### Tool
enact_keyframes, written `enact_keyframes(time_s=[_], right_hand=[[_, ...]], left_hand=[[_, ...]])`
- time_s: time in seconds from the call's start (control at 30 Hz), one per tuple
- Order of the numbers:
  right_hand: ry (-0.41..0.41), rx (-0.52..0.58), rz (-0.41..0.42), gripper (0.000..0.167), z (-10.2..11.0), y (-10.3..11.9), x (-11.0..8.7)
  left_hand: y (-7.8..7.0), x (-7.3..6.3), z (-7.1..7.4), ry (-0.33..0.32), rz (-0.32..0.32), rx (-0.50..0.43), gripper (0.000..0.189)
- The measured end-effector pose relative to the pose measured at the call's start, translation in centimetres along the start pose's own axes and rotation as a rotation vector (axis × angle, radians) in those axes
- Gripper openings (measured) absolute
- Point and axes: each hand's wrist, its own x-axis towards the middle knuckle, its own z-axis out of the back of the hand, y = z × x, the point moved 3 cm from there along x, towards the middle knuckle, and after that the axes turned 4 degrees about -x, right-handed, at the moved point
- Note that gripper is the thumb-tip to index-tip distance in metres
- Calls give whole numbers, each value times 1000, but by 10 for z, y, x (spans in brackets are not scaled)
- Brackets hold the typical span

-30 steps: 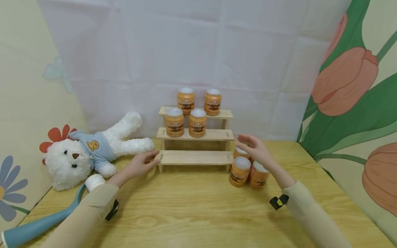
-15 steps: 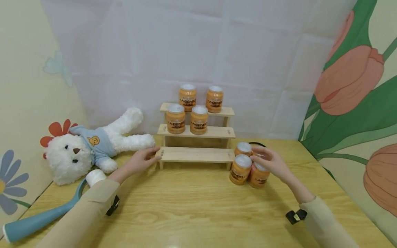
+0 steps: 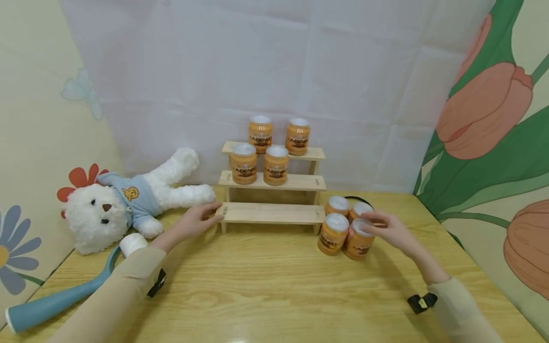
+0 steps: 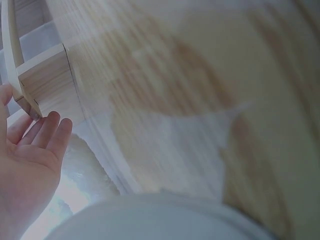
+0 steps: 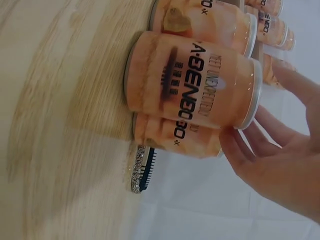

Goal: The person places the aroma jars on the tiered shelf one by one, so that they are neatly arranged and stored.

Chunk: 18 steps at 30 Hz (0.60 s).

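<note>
The wooden stand (image 3: 272, 212) is unmoved, long axis nine to three o'clock. The left hand (image 3: 195, 223), fingers loosely straight, gripping nothing, touches its nine-o'clock end. The right hand (image 3: 392, 232), half-spread, ungripping, has shifted toward four o'clock, beside the upright orange can (image 3: 358, 246) at the stand's four o'clock.

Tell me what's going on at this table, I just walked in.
A person's left hand holds the left end of the bottom shelf of a three-tier wooden stand. The right hand is at the top of the front right orange can, one of four grouped on the table beside the stand. Two matching cans stand on the top shelf and two on the middle shelf, with none on the bottom one. A white plush toy lies to the left.
</note>
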Motion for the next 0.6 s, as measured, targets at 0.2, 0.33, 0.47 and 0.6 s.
enact_keyframes(time_s=[0.2, 0.33, 0.47, 0.6], right_hand=[[88, -20, 85, 47, 4, -6, -2], [101, -23, 17, 53, 5, -8, -2], [74, -39, -70, 58, 3, -10, -2], [34, -57, -79, 60, -1, -12, -3]], left_hand=[[-1, 0, 0, 3, -1, 2, 60], [0, 0, 0, 2, -4, 2, 60], [1, 0, -1, 0, -2, 6, 60], [0, 0, 0, 0, 0, 4, 61]])
